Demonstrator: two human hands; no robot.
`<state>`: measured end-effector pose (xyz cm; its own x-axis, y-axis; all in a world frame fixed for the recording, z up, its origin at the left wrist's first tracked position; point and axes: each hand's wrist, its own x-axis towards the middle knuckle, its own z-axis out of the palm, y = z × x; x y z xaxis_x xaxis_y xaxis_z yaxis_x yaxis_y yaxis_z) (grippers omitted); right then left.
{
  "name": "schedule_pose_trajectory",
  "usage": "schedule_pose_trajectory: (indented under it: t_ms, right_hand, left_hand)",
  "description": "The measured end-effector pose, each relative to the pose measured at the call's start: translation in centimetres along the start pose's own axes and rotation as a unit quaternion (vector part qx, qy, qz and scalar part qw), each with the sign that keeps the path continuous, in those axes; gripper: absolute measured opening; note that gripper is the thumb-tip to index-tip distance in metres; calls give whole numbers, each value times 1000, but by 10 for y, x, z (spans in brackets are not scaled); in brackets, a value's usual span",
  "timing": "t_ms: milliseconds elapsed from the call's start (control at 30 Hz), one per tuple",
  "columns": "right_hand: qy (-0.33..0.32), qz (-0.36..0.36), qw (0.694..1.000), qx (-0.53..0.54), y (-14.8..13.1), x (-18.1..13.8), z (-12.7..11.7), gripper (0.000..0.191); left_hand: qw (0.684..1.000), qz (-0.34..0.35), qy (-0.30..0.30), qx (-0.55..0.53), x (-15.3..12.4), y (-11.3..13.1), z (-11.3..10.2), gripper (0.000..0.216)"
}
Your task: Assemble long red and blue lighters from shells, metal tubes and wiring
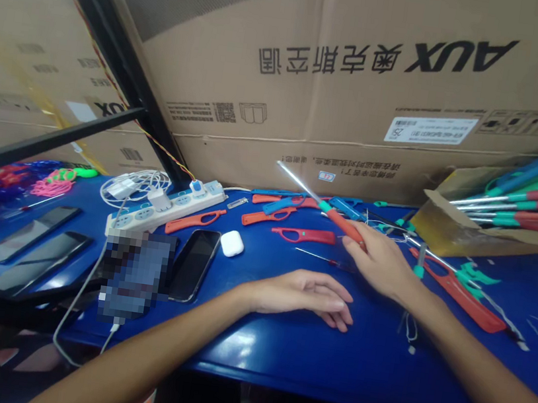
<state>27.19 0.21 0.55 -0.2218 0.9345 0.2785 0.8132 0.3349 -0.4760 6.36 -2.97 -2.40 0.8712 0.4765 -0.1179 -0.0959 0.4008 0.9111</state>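
My right hand (pixel 383 261) is closed around the red handle of a long-reach lighter (pixel 339 221). The lighter has a green collar, and its thin metal tube points up and to the left. My left hand (pixel 300 296) lies on the blue table, empty, its fingers loosely stretched and slightly curled to the right. Behind the hands are a red lighter handle (pixel 311 236), an orange handle (pixel 261 217) and a blue one (pixel 286 205). A thin screwdriver-like rod (pixel 314 255) lies just left of my right hand. To the right of that hand sits another red lighter (pixel 466 296) with green parts and wires.
An open carton (pixel 445 233) of assembled lighters stands at the right. On the left are a white power strip (pixel 168 207), a black phone (pixel 195 264), a white earphone case (pixel 231 244) and more phones. Large AUX cardboard boxes (pixel 321 115) form the back wall; a black metal frame (pixel 133 62) crosses the left.
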Motion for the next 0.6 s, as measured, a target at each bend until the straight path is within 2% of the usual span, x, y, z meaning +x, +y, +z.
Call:
schedule_pose_trajectory:
  t_ms: [67, 133, 300, 367, 500, 600]
  right_hand:
    - [-2, 40, 999, -25, -2, -1, -4, 34]
    - [-11, 46, 998, -39, -2, -1, -6, 33]
    - [-9, -57, 996, -70, 5, -2, -3, 36]
    - [-3, -35, 994, -108, 4, -3, 0, 38]
    - [1, 59, 983, -174, -5, -4, 0, 44]
    - [-3, 71, 984, -165, -11, -5, -1, 37]
  left_hand:
    - [1000, 0, -1, 0, 0, -1, 0, 38]
    - [1000, -2, 1, 0, 0, -1, 0, 40]
    - [1000, -8, 10, 2, 0, -2, -1, 43]
    - [1000, -9, 13, 2, 1, -2, -1, 44]
    - [1000, -10, 14, 3, 1, -1, 0, 43]
    - [1000, -10, 13, 3, 0, -1, 0, 43]
